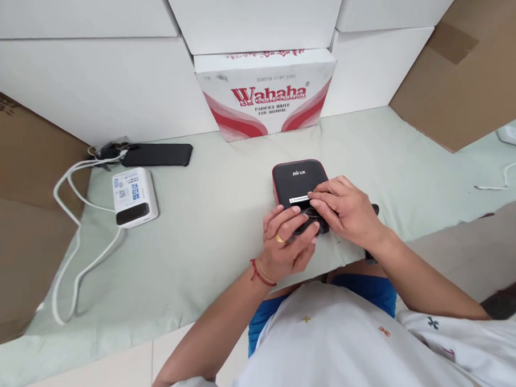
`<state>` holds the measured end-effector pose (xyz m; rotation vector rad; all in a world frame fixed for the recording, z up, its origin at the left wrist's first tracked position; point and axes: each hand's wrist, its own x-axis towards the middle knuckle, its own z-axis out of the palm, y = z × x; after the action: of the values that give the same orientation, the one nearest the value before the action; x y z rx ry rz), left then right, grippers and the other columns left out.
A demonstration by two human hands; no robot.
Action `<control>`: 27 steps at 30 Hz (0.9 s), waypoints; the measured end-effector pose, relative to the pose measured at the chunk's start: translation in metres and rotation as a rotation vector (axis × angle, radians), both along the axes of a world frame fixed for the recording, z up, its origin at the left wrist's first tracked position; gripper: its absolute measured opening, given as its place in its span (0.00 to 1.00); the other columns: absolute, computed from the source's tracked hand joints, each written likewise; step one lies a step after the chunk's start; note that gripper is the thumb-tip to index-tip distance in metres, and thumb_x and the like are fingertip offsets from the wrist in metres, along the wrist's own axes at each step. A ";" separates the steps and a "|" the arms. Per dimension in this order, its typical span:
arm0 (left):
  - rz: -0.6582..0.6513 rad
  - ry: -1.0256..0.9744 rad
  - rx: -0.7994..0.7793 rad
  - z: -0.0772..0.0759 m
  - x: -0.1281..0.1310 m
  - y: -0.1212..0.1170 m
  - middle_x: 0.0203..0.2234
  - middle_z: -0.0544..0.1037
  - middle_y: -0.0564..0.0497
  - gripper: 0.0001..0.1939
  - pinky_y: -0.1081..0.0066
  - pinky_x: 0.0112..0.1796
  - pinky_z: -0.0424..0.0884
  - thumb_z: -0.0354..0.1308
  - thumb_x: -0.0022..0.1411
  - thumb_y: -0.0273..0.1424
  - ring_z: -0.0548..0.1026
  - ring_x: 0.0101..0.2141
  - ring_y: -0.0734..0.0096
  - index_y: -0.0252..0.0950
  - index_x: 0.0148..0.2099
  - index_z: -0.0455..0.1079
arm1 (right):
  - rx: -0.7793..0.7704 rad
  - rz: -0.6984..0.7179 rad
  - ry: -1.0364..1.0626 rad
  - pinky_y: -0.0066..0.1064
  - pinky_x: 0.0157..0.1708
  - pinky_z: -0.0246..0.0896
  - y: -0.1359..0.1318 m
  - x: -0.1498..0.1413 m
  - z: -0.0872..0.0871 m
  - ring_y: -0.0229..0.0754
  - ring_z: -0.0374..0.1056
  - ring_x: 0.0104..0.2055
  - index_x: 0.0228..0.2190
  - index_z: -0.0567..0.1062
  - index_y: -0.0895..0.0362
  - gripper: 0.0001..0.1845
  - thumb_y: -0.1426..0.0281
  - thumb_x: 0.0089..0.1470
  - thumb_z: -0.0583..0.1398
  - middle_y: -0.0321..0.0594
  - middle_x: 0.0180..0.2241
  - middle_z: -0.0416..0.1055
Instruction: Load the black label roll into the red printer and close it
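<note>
A black rounded-square case (300,177) with a red side lies on the cloth-covered table, a white label strip (299,199) on its top. My left hand (285,235), with a ring and a red bracelet, curls its fingers over a glossy black thing (312,218) at the case's near end. From the right, my right hand (342,207) has its fingers and thumb pressed together by the label and that black thing. Whatever lies between the right fingertips is hidden. Part of another black object (375,209) shows behind my right wrist.
Left on the table are a white power bank (135,193), a black phone (157,154) and a looped white cable (74,241). A Wahaha carton (271,99) stands at the back before white boxes (137,84). Brown cardboard boxes flank both sides. Another white cable (505,177) lies far right.
</note>
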<state>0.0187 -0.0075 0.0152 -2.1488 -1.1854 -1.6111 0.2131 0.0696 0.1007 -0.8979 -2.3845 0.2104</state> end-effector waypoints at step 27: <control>-0.564 -1.259 -0.790 -0.003 -0.021 0.040 0.80 0.59 0.57 0.60 0.50 0.81 0.43 0.76 0.47 0.29 0.44 0.83 0.54 0.64 0.77 0.55 | 0.049 0.299 0.285 0.40 0.47 0.80 -0.039 0.008 -0.017 0.47 0.77 0.47 0.46 0.83 0.63 0.08 0.78 0.65 0.67 0.50 0.43 0.84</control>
<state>-0.0025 0.0329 0.0119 -1.7547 -1.8012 -3.5004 0.2215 0.0308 0.0841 -0.4502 -2.2329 0.3678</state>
